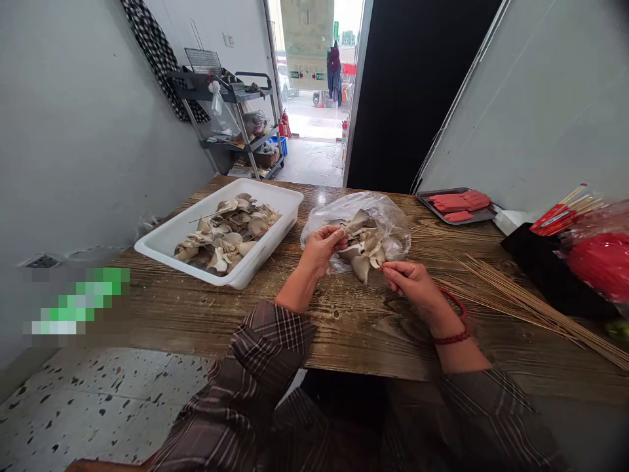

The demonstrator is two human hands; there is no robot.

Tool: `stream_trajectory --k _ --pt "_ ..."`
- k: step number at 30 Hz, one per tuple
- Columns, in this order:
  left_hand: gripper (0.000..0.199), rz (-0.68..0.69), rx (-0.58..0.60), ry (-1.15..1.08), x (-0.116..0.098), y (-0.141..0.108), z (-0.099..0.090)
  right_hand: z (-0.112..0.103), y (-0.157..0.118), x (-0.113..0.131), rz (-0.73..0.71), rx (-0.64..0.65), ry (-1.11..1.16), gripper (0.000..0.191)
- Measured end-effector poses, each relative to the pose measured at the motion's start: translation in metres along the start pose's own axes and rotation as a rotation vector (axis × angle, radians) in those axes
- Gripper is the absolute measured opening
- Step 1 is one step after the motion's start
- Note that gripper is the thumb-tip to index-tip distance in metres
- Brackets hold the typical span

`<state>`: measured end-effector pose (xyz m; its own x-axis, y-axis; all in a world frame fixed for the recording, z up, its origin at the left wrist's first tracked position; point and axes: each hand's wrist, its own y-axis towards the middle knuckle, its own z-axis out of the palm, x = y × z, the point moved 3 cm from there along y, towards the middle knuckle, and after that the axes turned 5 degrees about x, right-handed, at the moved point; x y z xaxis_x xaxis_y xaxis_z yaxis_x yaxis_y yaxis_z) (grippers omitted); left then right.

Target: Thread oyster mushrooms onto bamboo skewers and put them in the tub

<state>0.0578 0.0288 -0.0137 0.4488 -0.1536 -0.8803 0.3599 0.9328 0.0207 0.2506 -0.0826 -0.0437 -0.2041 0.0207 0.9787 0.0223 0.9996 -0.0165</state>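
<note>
My left hand (323,248) is closed in a pinch at the near left side of a clear plastic bag (393,219); what lies between its fingertips is too small to make out. Grey-white mushrooms (362,261) lie in and in front of the open bag, between my two hands. My right hand (413,283) pinches at the lower right edge of the mushrooms, and the small item in its fingertips is unclear. Left of the bag, a white plastic tub (265,257) holds more mushrooms, with a thin stick lying across them.
Long thin wooden skewers (531,305) spread over the table's right side. Behind them sits a dark tray (457,219) with red packets. A black box (528,262) with red-wrapped sticks stands at the far right. A shelf cart (236,98) stands beyond the table.
</note>
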Motion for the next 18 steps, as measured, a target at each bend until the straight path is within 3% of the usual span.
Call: stream_trajectory --k 8,18 --pt "0.025 0.147 -0.026 0.169 -0.0019 -0.0019 0.0016 0.0027 0.0006 0.001 0.008 -0.013 0.019 0.041" --pt "0.019 0.21 -0.016 0.312 0.0019 0.0025 -0.0011 0.0058 0.0001 0.0027 0.012 -0.028 0.038 0.041"
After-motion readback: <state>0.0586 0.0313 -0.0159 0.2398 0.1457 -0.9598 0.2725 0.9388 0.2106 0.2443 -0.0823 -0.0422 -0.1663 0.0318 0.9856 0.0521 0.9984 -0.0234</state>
